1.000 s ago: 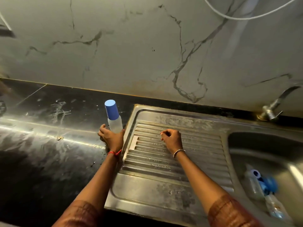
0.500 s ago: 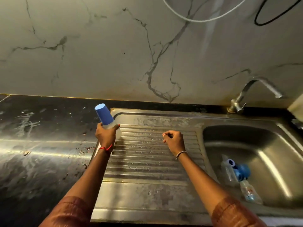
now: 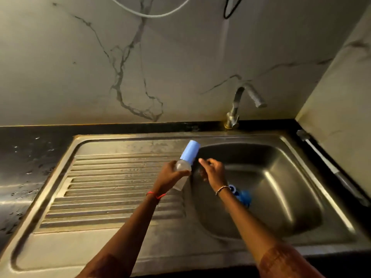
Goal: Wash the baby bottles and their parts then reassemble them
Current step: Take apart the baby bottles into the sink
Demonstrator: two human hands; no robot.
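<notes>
Gripped the baby bottle (image 3: 181, 166) in the left hand (image 3: 168, 177), fingers wrapped round the clear body, blue cap (image 3: 190, 152) tilted toward one o'clock. Held it in the air over the nine o'clock rim of the sink basin (image 3: 281, 197), right at the edge of the ribbed drainboard (image 3: 112, 189). Hovered the right hand (image 3: 213, 171) just beside the bottle, at its three o'clock, fingers loosely curled with nothing seen in them. Fingertips near the cap's lower edge, not plainly touching; too blurred there to say more. Noted other blue bottle parts (image 3: 244, 197) lying in the basin at that hand's five o'clock, partly hidden behind the right forearm. Saw no water running from the tap (image 3: 244, 97) at the basin's twelve o'clock. Looked like the opening of the taking-apart step: bottle capped, nothing visibly washed. Called next for a steady left grip on the body while pinching the cap with the right and pulling or twisting it off, over the basin to catch drips.
</notes>
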